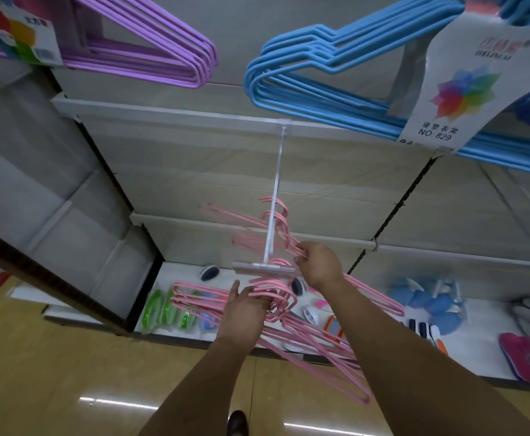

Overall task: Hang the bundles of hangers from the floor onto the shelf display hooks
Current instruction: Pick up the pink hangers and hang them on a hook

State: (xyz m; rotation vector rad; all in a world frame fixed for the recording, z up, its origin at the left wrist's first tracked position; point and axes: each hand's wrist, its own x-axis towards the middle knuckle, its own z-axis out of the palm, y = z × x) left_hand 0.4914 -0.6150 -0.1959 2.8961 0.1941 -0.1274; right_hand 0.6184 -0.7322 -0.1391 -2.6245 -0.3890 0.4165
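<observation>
Pink hangers (pixel 288 328) are being held in both hands at the free end of a white display hook (pixel 273 212), in the single head view that is given. The left hand (pixel 244 306) is being kept just below the hook's clear price tag holder (pixel 265 267), with its fingers curled round the necks of the lower hangers, probably so that their weight is carried while the tops are being sorted. The right hand (pixel 318 262) is being held just beside the hook's tip, to its right, with its fingers pinched on several pink wires whose curved tops are being fed toward and along the rod; a few tops above this hand appear to be already round the rod, though motion blur is making that uncertain. The bodies of the hangers are being left to trail down and to the right of both hands, over the bottom shelf (pixel 367 313). Above the hands, a purple bundle (pixel 150 48) and a blue bundle (pixel 329 80) are being displayed on higher hooks, which suggests the way the pink ones are meant to hang. The step is being judged as threading the tops onto the hook, not yet finished, since most of the load is being borne by the hands.
</observation>
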